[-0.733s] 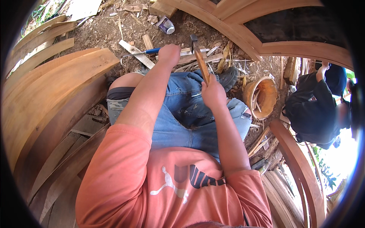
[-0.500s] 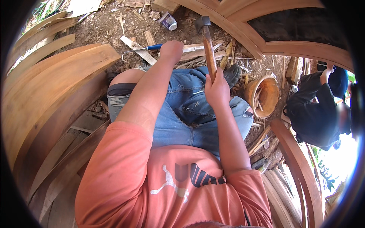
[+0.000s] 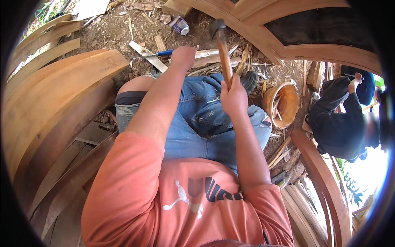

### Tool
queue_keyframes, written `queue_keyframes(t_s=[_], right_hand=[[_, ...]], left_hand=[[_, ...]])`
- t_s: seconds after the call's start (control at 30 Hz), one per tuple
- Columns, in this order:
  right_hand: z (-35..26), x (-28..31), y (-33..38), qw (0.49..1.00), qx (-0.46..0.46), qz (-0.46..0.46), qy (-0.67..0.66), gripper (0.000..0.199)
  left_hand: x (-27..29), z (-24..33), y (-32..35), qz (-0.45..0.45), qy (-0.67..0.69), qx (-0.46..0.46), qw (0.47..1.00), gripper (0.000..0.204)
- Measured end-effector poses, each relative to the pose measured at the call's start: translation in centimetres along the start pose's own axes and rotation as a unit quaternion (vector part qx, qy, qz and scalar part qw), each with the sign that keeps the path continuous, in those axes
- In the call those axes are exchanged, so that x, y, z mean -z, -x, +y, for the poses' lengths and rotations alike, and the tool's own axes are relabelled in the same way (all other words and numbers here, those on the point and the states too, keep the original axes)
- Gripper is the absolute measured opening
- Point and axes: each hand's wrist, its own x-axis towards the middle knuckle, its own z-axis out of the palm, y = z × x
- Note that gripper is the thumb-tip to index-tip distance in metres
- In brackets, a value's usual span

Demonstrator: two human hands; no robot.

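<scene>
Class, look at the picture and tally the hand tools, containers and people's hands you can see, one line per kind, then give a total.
Hammers: 1, the wooden-handled hammer raised in the right hand.
Blue-handled tools: 1, the blue-handled tool by the left hand.
Containers: 2, the orange bucket and the small can.
Hands: 3, the wearer's two and a co-worker's hand.
Total: 7

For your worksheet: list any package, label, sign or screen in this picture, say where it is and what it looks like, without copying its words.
Small can: lying on the dirt at the top, beyond the left hand; short cylinder, dark label, pale end.
No signs or screens show.
</scene>
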Motion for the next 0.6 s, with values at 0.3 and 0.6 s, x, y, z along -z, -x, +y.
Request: queue_keyframes(t_s=[0.3, 0.6], right_hand=[[2.0, -2.7, -0.7, 0.985, -0.050, -0.132, 0.103, 0.036], [1.8, -0.6, -1.0, 0.996, -0.038, -0.068, 0.034, 0.041]], left_hand=[[-0.4, -0.4, 0.3, 0.017, -0.019, -0.029, 0.999, 0.017], [0.3, 0.1, 0.6, 0.054, -0.029, -0.056, 0.997, 0.019]])
